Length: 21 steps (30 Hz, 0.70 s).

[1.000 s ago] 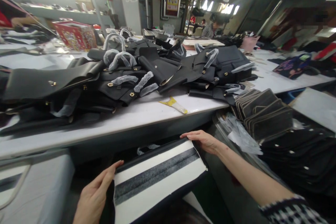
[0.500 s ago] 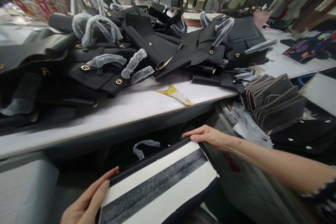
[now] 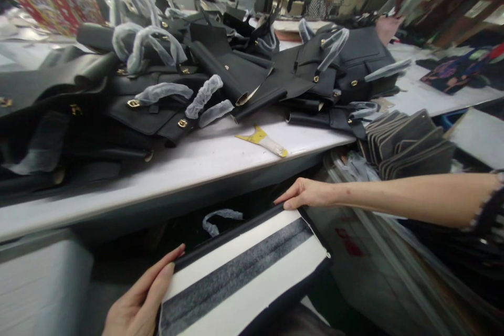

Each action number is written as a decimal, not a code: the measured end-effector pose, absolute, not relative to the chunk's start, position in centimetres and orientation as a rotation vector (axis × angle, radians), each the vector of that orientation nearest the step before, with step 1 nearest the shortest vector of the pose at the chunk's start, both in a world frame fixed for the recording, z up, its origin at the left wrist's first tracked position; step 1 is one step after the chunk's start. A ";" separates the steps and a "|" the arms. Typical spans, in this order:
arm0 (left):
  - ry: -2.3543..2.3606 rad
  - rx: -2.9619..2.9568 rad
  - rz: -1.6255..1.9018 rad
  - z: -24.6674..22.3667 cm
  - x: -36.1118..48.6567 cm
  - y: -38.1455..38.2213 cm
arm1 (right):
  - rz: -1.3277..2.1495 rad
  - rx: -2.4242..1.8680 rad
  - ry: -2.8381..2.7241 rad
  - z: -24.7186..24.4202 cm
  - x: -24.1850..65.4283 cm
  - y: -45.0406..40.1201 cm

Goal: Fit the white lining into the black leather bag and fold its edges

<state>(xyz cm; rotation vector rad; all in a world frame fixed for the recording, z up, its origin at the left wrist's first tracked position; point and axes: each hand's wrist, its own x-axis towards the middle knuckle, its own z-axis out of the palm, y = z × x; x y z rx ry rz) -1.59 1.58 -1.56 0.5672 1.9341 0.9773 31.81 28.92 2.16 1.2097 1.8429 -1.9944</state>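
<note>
A black bag piece [image 3: 244,273] with white panels and a dark grey fuzzy strip along its middle is held up below the table edge, tilted up to the right. My left hand [image 3: 144,294] grips its left end, thumb on the near face and fingers behind. At the upper right corner, my right hand [image 3: 305,194] pinches the edge between thumb and fingers. A handle wrapped in clear film [image 3: 222,216] shows just beyond the piece's far edge.
Black bags [image 3: 157,105] with film-wrapped handles and gold hardware cover the white table [image 3: 197,165]. A yellow-and-white tool [image 3: 263,140] lies near its edge. Grey panels [image 3: 409,142] stand stacked at right. A person [image 3: 321,2] is in the background.
Both hands and the bag piece have shifted slightly right in view. My right hand and forearm sit a little higher, the forearm now nearly level.
</note>
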 end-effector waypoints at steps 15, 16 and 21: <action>2.237 0.877 1.179 2.5 3.1 -0.4 | -2.445 1.897 1.969 1.2 33.1 19.3; 2.271 1.082 1.138 1.9 3.2 -0.8 | -2.202 1.836 2.284 1.2 33.4 18.8; 2.194 1.743 0.936 -0.5 4.3 -1.4 | -0.893 1.368 3.033 1.6 33.3 16.4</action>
